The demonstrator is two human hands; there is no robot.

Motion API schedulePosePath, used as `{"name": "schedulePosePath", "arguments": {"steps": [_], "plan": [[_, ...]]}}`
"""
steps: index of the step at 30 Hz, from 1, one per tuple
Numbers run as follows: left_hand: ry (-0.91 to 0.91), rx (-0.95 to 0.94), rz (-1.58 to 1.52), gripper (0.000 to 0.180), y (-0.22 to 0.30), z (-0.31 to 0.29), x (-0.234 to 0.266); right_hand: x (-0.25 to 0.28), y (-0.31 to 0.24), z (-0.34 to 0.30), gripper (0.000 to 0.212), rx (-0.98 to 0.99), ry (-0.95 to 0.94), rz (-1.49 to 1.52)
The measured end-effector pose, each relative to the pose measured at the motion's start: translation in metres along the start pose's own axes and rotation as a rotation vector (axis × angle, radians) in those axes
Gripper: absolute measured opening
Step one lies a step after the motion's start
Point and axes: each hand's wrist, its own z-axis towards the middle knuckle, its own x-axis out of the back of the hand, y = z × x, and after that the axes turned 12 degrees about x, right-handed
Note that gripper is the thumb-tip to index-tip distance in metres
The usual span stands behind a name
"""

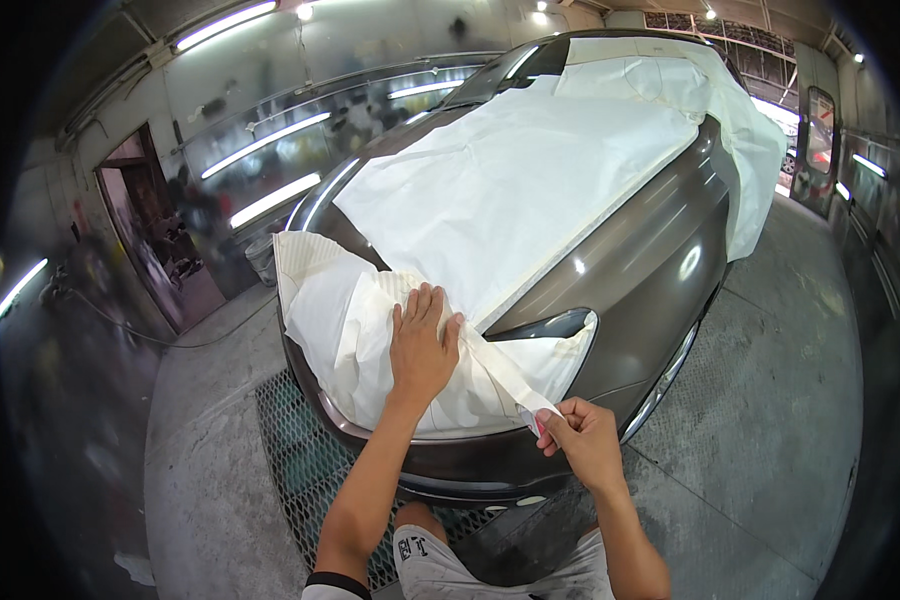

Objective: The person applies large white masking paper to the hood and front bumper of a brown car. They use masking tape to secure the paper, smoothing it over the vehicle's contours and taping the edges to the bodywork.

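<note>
A brown car (635, 290) stands in front of me, its front end partly covered with white masking paper (315, 300). My left hand (423, 345) lies flat on this paper, fingers stretched out and thumb apart. From beside that thumb a pale strip of masking tape (507, 376) runs down to the right, across the paper. Its lower end is pinched by my right hand (585, 440), near the front edge of the car. Something small and reddish shows at those fingertips; I cannot tell what it is. A dark lamp (560, 326) shows partly beside the paper.
A large white sheet (530, 160) covers the hood, and more covering hangs over the car's far side. Below the bumper lies a metal floor grating (305, 440). At the left are a bucket (261, 262), a hose (200, 346) and a doorway (155, 225). Light tubes line the walls.
</note>
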Motion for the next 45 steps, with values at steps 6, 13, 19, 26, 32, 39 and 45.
{"name": "schedulePosePath", "arguments": {"steps": [6,13,19,26,32,39,45], "plan": [[0.019,-0.009,0.113,0.091,0.016,-0.011,0.006,0.002,0.004,0.001,0.024,-0.044,-0.002,-0.051],[0.057,0.000,0.082,0.097,0.014,-0.015,-0.003,-0.016,-0.015,0.001,0.026,-0.062,0.031,-0.175],[0.014,0.007,0.167,0.119,0.026,-0.019,0.004,-0.017,-0.013,0.007,0.025,-0.069,0.021,-0.223],[0.051,-0.049,0.108,0.130,0.017,-0.014,-0.008,0.005,-0.008,0.008,0.024,-0.099,-0.041,-0.050],[-0.004,0.005,0.128,0.129,0.021,-0.016,-0.003,-0.002,-0.020,0.006,0.026,-0.120,-0.038,-0.196],[0.086,-0.043,0.185,0.124,0.017,-0.027,-0.016,-0.020,-0.014,0.016,0.030,0.038,-0.012,-0.515],[0.064,0.033,0.058,0.124,0.041,-0.045,-0.014,-0.032,-0.010,0.017,0.029,0.157,0.006,-0.730]]}}
